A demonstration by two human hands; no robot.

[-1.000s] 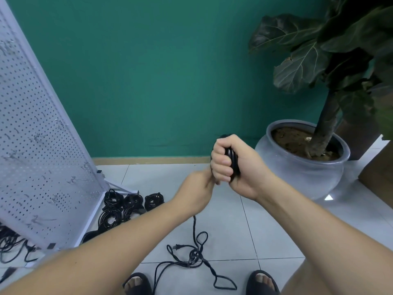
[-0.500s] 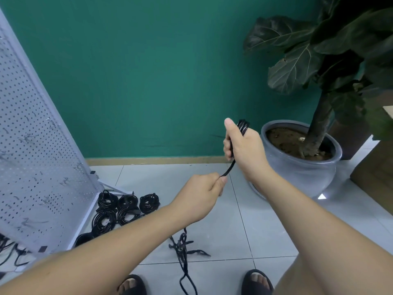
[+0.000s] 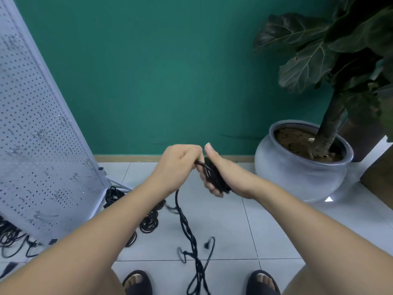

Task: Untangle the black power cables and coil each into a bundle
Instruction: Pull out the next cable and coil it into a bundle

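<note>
My right hand (image 3: 221, 167) holds a partly wound coil of black power cable (image 3: 214, 177) across its palm, thumb pointing up. My left hand (image 3: 178, 160) pinches the same cable right beside the coil. From the left hand the twisted loose length (image 3: 187, 228) hangs to the tiled floor between my feet, blurred by motion, with a plug end (image 3: 207, 244) near the bottom. Several finished cable bundles (image 3: 150, 222) lie on the floor at the left, partly hidden behind my left forearm.
A white pegboard panel (image 3: 36, 145) leans at the left, with more tangled black cables (image 3: 12, 241) behind its foot. A large grey plant pot (image 3: 302, 173) with a leafy plant stands at the right against the green wall. My sandalled feet (image 3: 138, 282) are at the bottom edge.
My right hand has dropped from its raised position and my left hand has come up to meet it, laying another turn on the coil. The hanging cable has swung and lifted off the floor.
</note>
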